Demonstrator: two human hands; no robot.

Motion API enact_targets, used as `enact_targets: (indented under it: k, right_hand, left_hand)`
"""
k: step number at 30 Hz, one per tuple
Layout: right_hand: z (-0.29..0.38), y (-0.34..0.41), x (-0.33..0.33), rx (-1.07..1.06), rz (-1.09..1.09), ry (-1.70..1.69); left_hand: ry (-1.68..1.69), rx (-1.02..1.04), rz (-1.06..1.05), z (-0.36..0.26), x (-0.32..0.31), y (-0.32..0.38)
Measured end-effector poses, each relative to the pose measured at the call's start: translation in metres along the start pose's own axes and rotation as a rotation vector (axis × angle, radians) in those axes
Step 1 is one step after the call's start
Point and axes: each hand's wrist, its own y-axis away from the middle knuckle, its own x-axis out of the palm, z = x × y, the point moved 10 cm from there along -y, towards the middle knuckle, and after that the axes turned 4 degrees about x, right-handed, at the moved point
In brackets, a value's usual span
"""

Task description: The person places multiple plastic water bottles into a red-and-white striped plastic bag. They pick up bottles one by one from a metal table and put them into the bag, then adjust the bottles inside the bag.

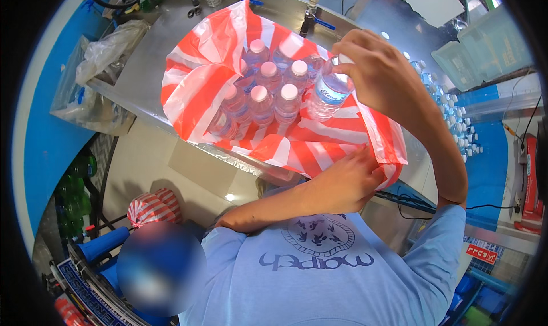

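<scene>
My right hand (376,60) grips a clear plastic water bottle (332,86) by its white-capped top. The bottle is slightly tilted inside the mouth of a red-and-white striped plastic bag (192,116). Nearer my body, my left hand (361,176) pinches the gathered near rim of the bag at its right end. Several capped bottles (260,105) stand upright together in the bag, left of the held one. Folds of the bag's side cover parts of those at the left. Between the held bottle and my left hand, striped plastic shows at the bag's bottom.
The bag rests on a stainless steel counter (141,77) with blue-handled valves (323,23) at its back. Many capped bottles (454,116) crowd the right side. Clear plastic bags (102,65) hang over the left end. A tied striped bag (155,208) sits on the floor.
</scene>
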Motion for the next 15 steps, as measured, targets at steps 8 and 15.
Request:
enact_targets:
  k: [8, 15]
  right_hand:
    - [-0.04, -0.001, 0.057, -0.076, 0.075, -0.058]
    - [-0.046, 0.011, 0.089, -0.046, 0.227, -0.104]
  left_hand:
    - [0.16, -0.05, -0.009, 0.011, -0.01, -0.007]
    - [-0.134, -0.231, -0.114, 0.022, -0.042, 0.005]
